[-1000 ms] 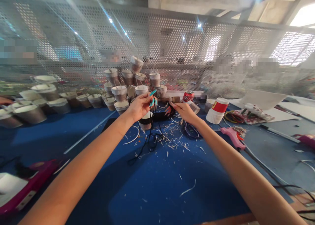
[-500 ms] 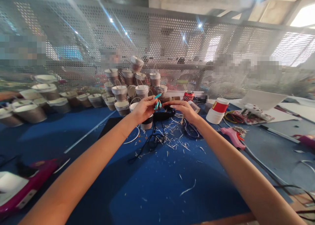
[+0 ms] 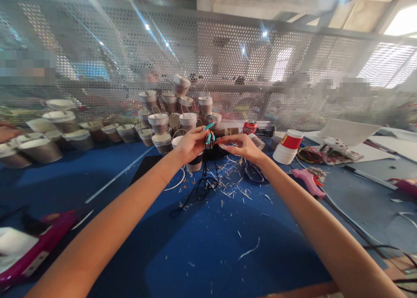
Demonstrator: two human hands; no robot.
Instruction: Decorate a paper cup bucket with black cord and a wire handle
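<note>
My left hand (image 3: 192, 145) is closed over the middle of the table. It grips a small turquoise tool (image 3: 209, 127), perhaps scissors, whose exact kind I cannot make out. Thin black cord (image 3: 204, 181) hangs from the same fingers and gathers in a loose tangle on the table. Facing it, my right hand (image 3: 243, 147) pinches at the cord with thumb and fingertips, close beside the turquoise pieces. Just beyond the hands lies a dark object, mostly hidden. A pail (image 3: 194, 165) with a black band stands beneath my left hand.
Stacked small pails (image 3: 159, 123) stand behind, more pails (image 3: 41, 149) at left. White scraps (image 3: 234, 185) litter the blue table (image 3: 208, 246). At right are a paper cup stack (image 3: 286, 152), pink glue gun (image 3: 309, 181) and red can (image 3: 249, 127). Another person's hand (image 3: 8, 132) shows far left.
My right hand's fingers have gone from stretched out to a pinch near the left fingertips. My left hand has barely moved. The other person's hand at far left has shifted slightly.
</note>
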